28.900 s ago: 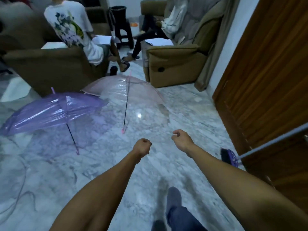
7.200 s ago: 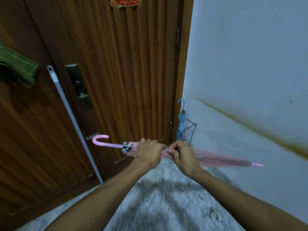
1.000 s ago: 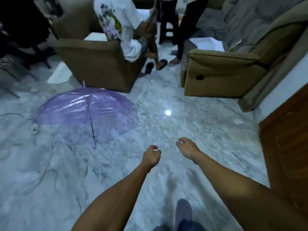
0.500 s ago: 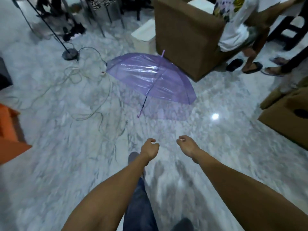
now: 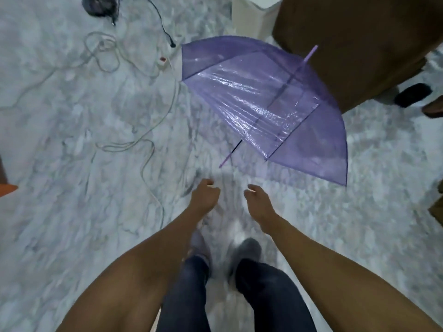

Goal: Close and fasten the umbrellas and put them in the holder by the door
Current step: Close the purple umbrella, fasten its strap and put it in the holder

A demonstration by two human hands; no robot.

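The surface is a grey-white marbled stone floor (image 5: 72, 212), seen from above and somewhat blurred. Both bare forearms extend forward over it. The left hand (image 5: 205, 196) is loosely curled, fingers bent toward the palm, and holds nothing. The right hand (image 5: 257, 200) is likewise half-curled and empty. The two hands are near each other but apart, with bare floor visible between them. Below the hands are two legs in dark blue trousers (image 5: 239, 295) and grey footwear (image 5: 247, 248).

Just beyond the hands lies the task item — an open, translucent purple plastic umbrella (image 5: 271, 101). It rests tilted on the floor with its canopy fully spread. Its thin straight shaft (image 5: 229, 156) emerges from under the canopy edge and points toward the left hand; its end is near the hand and not touching it. The pointed purple tip (image 5: 311, 52) at the crown is directed at a brown upholstered armchair (image 5: 359, 44) at upper right.

Left of the canopy, pale loose cables (image 5: 143, 130) trail across the floor — they lead up to a dark round base (image 5: 99, 6). A white box-shaped object (image 5: 251, 15) stands beside the armchair.
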